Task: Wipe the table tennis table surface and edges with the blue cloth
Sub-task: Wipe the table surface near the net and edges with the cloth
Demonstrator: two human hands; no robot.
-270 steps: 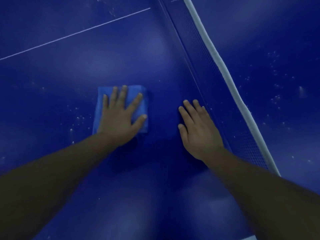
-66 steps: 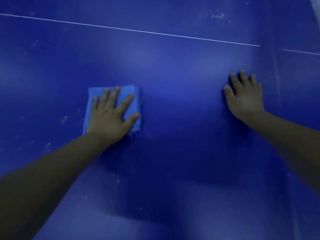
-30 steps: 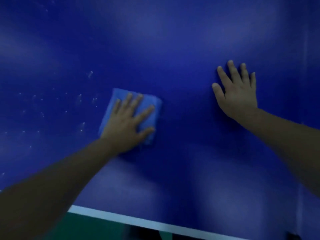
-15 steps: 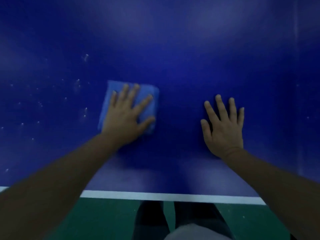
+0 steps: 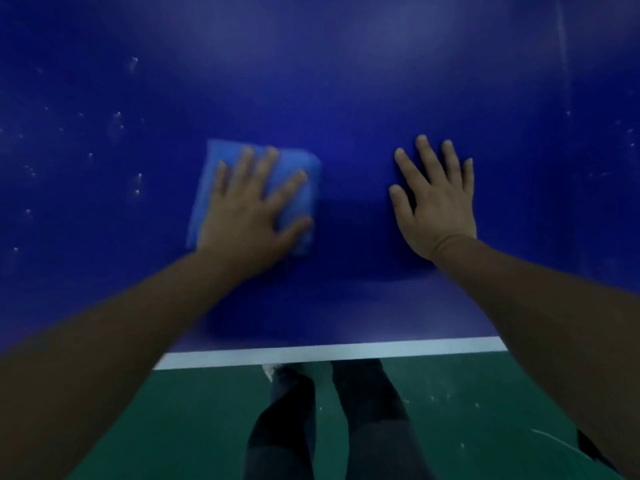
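My fingers are straight and spread on both hands, curled round nothing and pinching nothing. From the left: the dark blue table tennis table carries a scatter of pale specks across its left part, well in from the near edge. Just right of them lies the blue cloth, folded to a thick square, flat on the surface and set back from the near edge. My left hand rests palm down on top of it and covers most of it. The cloth shows past my fingertips on the far side, beside my little finger on the left, and around my forefinger and thumb on the right. Right of the cloth comes a gap of table, then my right hand, palm flat on the surface, touching no cloth, likely propping me. Along the near edge runs a white line, with green floor and my legs below it

I judge the step to be wiping the surface close to this edge. To do it well I would press evenly through the whole palm so the cloth slides with the hand and does not bunch, carry it left over the specks in overlapping passes, then draw it to the near edge and over the white line
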